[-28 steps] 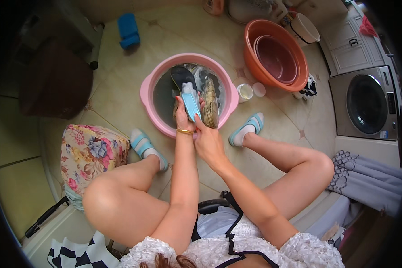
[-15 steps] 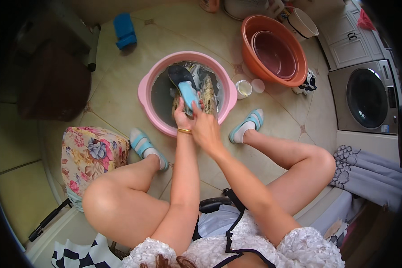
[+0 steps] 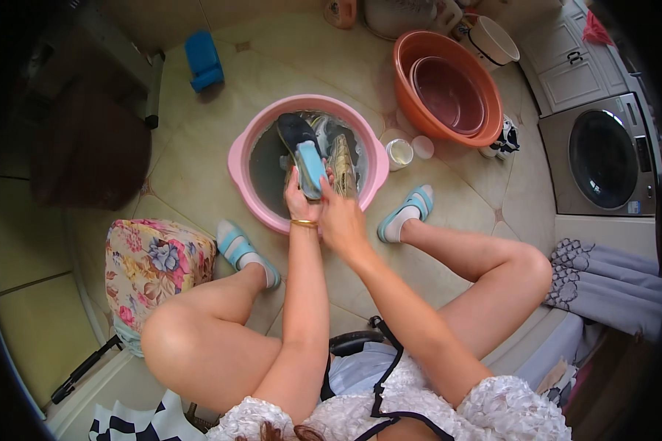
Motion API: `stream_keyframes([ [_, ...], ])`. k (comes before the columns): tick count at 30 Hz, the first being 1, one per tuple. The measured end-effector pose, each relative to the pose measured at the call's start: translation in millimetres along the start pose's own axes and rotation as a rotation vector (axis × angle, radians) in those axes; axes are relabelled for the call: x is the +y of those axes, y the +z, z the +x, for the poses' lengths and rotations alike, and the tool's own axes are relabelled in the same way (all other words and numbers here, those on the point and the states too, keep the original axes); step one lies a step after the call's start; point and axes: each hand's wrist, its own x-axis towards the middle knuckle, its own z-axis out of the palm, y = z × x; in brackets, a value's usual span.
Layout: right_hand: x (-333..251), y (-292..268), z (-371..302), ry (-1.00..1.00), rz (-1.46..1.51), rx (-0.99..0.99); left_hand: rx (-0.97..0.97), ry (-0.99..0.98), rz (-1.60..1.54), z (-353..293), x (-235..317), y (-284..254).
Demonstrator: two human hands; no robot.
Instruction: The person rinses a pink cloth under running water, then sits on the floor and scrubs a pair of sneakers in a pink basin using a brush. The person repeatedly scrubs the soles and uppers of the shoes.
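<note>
In the pink basin (image 3: 237, 158) of cloudy water, my two hands are together at the near side. My left hand (image 3: 301, 204), with a gold bangle at the wrist, supports from below a shoe (image 3: 296, 132), black at its far end and light blue nearer me. My right hand (image 3: 343, 220) is closed with its fingertips at the light-blue near end; its grip is partly hidden. A brownish-gold patterned shoe (image 3: 343, 163) leans beside it at the right. Behind lies something grey and white, partly covered.
An open white tub (image 3: 399, 153) and its lid (image 3: 422, 147) sit right of the basin. Orange-red basins (image 3: 408, 103) are stacked beyond, near black-and-white shoes (image 3: 504, 140). A blue plastic item (image 3: 204, 62) lies far left; a floral-covered seat (image 3: 151, 268) stands left. A washing machine (image 3: 559, 158) is at right.
The view has shifted slightly, so the basin appears lower. The black and light-blue shoe is turned a little more upright in view. Both hands remain on it.
</note>
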Motion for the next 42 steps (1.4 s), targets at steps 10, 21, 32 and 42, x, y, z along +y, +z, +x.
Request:
stream_keyframes([
  [10, 7.8, -1.4, 22.4, 0.045, -0.083, -0.001, 0.033, -0.052, 0.106, 4.3, -13.0, -1.6],
  [21, 7.2, 2.3, 18.7, 0.007, -0.079, 0.02, 0.06, 0.057, 0.166, 0.7, -2.9, 0.8],
  [32, 7.2, 2.1, 15.4, 0.008, -0.067, -0.005, 0.001, -0.012, 0.08, -0.5, -4.5, -3.0],
  [42, 20.1, -5.9, 15.8, -0.004, -0.045, 0.024, 0.006, -0.01, 0.155, 0.4, -10.8, 6.4],
])
